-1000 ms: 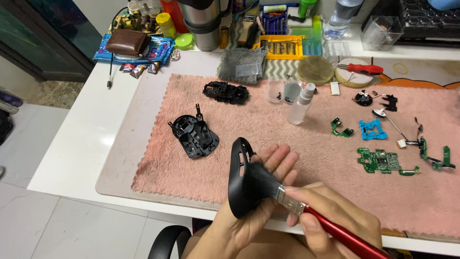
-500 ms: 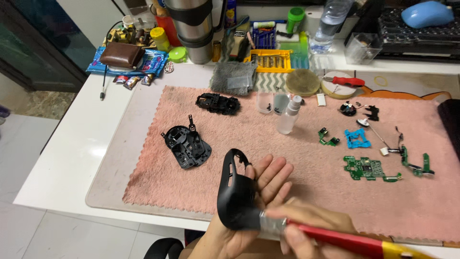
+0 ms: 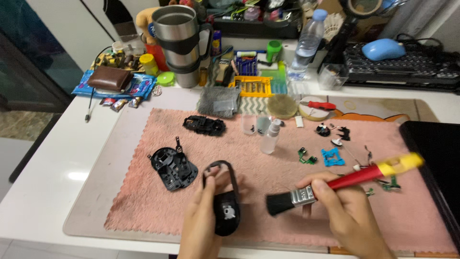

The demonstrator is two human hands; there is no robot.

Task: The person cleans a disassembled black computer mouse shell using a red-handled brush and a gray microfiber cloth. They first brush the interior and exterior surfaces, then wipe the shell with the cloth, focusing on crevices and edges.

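Covering most of the table [image 3: 57, 182], the pink towel [image 3: 297, 192] carries the loose parts; near its front edge the left hand [image 3: 203, 223] grips a black mouse shell [image 3: 224, 204], fingers wrapped around its sides. The shell looks like light, stiff, thin plastic, probably smooth and apt to crack at its open loop, so holding it by the solid sides seems safest. Just beside it, not touching, the right hand [image 3: 347, 213] clasps a brush [image 3: 335, 184] near its metal ferrule.
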